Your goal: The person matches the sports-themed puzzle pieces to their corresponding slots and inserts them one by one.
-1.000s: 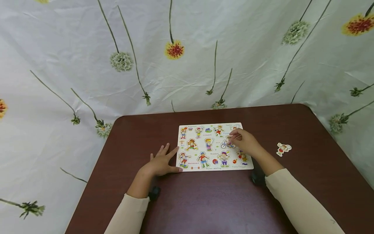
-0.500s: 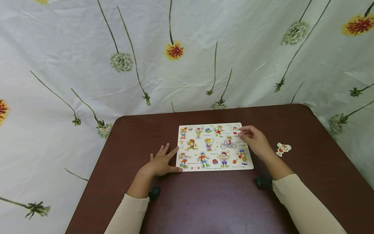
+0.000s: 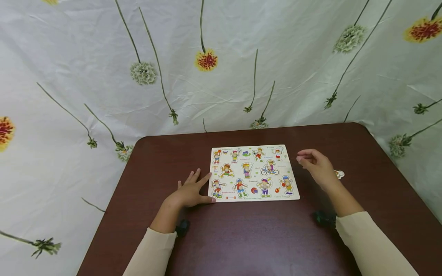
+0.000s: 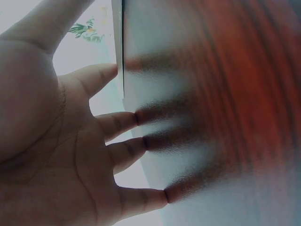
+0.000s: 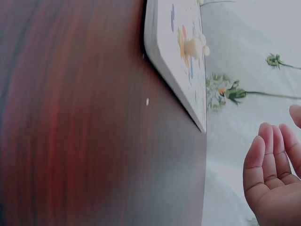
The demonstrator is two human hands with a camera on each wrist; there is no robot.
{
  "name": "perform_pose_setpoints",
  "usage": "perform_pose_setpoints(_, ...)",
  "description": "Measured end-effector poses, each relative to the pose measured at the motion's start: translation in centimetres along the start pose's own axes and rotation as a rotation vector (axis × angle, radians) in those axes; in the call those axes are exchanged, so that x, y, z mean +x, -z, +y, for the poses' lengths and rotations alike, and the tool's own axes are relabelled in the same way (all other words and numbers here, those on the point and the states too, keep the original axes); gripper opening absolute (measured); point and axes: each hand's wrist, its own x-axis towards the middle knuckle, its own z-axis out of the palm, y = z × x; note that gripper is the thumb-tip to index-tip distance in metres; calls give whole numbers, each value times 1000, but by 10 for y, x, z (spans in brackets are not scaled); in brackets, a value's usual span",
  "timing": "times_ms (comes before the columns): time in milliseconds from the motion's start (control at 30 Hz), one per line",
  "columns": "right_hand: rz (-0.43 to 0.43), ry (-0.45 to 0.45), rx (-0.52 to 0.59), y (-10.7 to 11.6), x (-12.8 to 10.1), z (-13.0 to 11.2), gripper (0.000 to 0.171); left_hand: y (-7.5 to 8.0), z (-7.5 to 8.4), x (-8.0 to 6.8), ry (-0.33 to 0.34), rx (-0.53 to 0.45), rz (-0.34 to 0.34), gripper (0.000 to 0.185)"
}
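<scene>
A white peg puzzle board (image 3: pixel 253 173) with several cartoon sports figures lies on the brown table. My left hand (image 3: pixel 189 192) spreads its fingers on the tabletop, its thumb and index finger touching the board's left edge. In the left wrist view, the fingertips (image 4: pixel 156 197) press on the table. Right of the board hovers my right hand (image 3: pixel 318 168), fingers bent loosely and holding nothing, as the right wrist view of that hand (image 5: pixel 275 174) also shows. Behind it a loose puzzle piece (image 3: pixel 340 174) lies on the table, mostly hidden by the hand.
Wooden knobs (image 5: pixel 195 47) stand up from the board's pieces. The brown table (image 3: pixel 241 234) has rounded far corners. Behind it hangs a white flowered cloth (image 3: pixel 228 92). A dark wrist device (image 3: pixel 324 219) sits under the right wrist.
My right hand has drawn back rightward from the board's upper right area toward the loose piece, now covering most of it. The tennis figure shows in its place. The left hand stays put.
</scene>
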Motion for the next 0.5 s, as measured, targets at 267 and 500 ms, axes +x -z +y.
perform_pose_setpoints(267, 10, -52, -60, 20, -9, 5, 40, 0, -1, 1, 5, 9, 6, 97)
perform_pose_setpoints(500, 23, -117, -101, 40, -17, 12, 50, 0, 0, 0, 5, -3, 5, 96)
